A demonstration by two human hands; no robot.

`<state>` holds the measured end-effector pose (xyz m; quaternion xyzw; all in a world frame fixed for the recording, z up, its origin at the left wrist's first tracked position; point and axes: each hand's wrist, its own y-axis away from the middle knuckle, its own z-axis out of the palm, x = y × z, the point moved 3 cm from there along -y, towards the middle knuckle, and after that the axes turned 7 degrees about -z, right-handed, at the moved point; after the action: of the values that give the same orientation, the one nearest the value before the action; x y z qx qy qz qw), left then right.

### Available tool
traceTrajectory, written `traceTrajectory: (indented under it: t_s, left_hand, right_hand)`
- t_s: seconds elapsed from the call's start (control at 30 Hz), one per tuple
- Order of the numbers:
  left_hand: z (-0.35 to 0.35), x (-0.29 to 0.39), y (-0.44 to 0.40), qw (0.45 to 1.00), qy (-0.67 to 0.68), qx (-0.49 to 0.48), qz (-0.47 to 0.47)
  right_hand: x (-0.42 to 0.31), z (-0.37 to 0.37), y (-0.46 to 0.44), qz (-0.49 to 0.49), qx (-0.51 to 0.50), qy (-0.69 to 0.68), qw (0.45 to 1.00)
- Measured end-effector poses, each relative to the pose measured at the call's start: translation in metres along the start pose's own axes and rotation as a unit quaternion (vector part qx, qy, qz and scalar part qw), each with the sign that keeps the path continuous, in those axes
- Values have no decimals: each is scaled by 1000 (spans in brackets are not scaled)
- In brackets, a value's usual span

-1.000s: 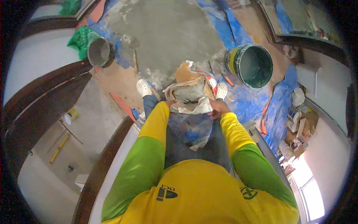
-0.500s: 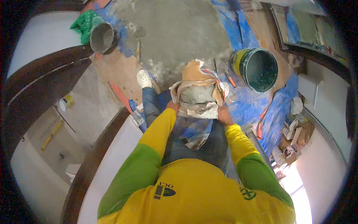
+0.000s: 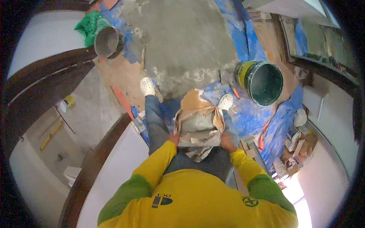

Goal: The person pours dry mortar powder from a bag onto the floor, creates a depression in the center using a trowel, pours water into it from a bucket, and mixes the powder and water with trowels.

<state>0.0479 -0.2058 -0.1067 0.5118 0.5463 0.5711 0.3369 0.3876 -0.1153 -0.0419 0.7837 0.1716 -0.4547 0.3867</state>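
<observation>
A torn-open paper sack (image 3: 199,140) of grey powder, probably cement, is between my legs, its mouth facing away from me. A brown paper flap (image 3: 191,100) stands up at its far side, and the grey powder (image 3: 197,122) shows inside. My left hand (image 3: 173,138) is closed on the sack's left edge. At the opposite edge, my right hand (image 3: 228,142) grips the paper, its fingertips partly hidden behind it. Beyond the sack spreads a wet-looking grey mortar patch (image 3: 186,41).
A large dark bucket (image 3: 266,83) stands at the right, beside a trowel with an orange handle (image 3: 235,93). At the far left is a smaller grey bucket (image 3: 107,42) near a green bag (image 3: 89,28). Blue sheeting (image 3: 251,114) covers the floor; a dark-edged partition (image 3: 99,159) runs along my left.
Both hands have drawn the sack toward my body, away from the mortar. My right shoe, mostly covered before, now shows beyond the sack.
</observation>
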Motion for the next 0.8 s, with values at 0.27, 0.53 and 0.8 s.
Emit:
traceTrajectory:
  t_s: [0.27, 0.53, 0.8]
  left_hand:
    - [-51, 31, -93, 923, -302, -141, 191]
    - [-10, 207, -187, 958, 170, -79, -218]
    - [13, 257, -281, 953, 220, -92, -187]
  right_hand:
    - [-14, -16, -99, 155, -102, 14, 983]
    - [68, -41, -259, -57, -55, 281, 956]
    - [97, -69, -362, 73, 27, 93, 993]
